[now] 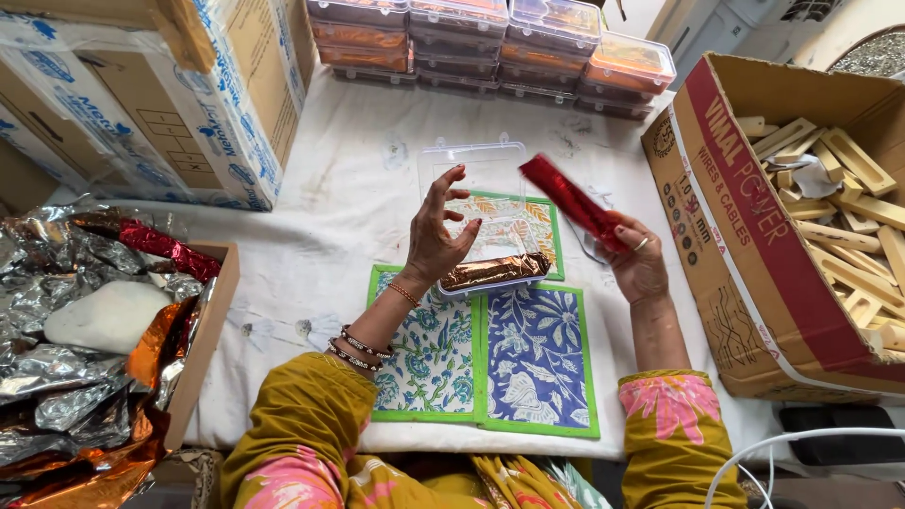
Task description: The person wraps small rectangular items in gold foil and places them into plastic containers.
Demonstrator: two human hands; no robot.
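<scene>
The right hand [639, 269] is closed around one end of a long red shiny bar [573, 202]. The bar sticks up and away from the hand, just over the far side of the clear plastic box [485, 221]. It is a bit blurry.

The left hand [436, 240] is open, with its fingers spread and bent. It holds nothing. It hangs just beside the box, on its left side.

The box lies open on the patterned cloth mats [490, 363], with its lid tipped back. One brown shiny bar [497, 271] already lies in the front of the box. The rest of the box looks empty, so there seems to be room for more bars. The red bar is not in yet, so the filling looks like it has only just begun.

At the back of the white table [311, 254] stand stacks of filled boxes [490, 42]. On the left is a tray of foil wrappers [85, 311]. On the right is a cardboard box of wooden pieces [839, 217].
</scene>
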